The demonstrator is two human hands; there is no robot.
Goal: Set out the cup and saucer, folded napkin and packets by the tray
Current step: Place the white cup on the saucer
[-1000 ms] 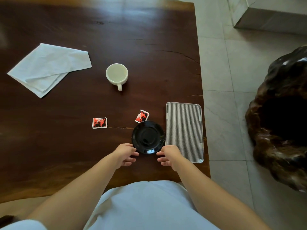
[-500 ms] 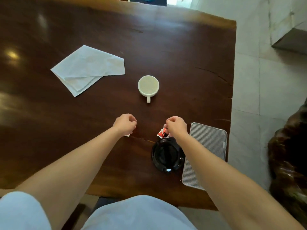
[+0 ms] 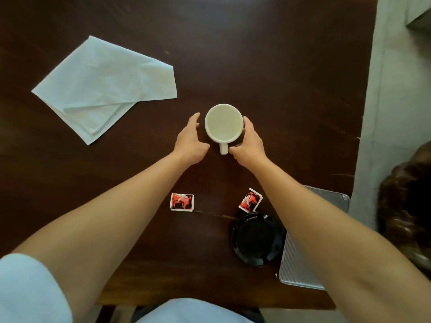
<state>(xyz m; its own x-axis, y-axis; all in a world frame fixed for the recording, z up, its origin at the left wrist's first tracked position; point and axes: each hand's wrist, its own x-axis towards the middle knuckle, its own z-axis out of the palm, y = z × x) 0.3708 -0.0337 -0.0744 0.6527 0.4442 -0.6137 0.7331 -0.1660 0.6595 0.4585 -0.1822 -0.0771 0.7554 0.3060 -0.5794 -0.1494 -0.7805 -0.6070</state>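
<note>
A white cup [image 3: 224,123] stands upright mid-table, its handle pointing toward me. My left hand [image 3: 190,142] is open just left of the cup, with a small gap to its wall. My right hand [image 3: 249,145] curls around the cup's right side, fingers on the wall and thumb at the handle. A black saucer [image 3: 257,238] lies nearer me, against the left edge of the ribbed silver tray [image 3: 296,271], which my right forearm partly hides. Two red packets [image 3: 182,202] [image 3: 250,200] lie between cup and saucer. A loosely folded white napkin [image 3: 102,89] lies far left.
The dark wooden table [image 3: 279,66] ends at its right edge just beyond the tray, with pale tiled floor [image 3: 396,89] past it. A dark carved wooden object [image 3: 405,206] stands on the floor at the right.
Both hands moved forward from the packets to either side of the cup and opened out. The camera has come closer over the table. The packets, saucer and napkin stay where they were.
</note>
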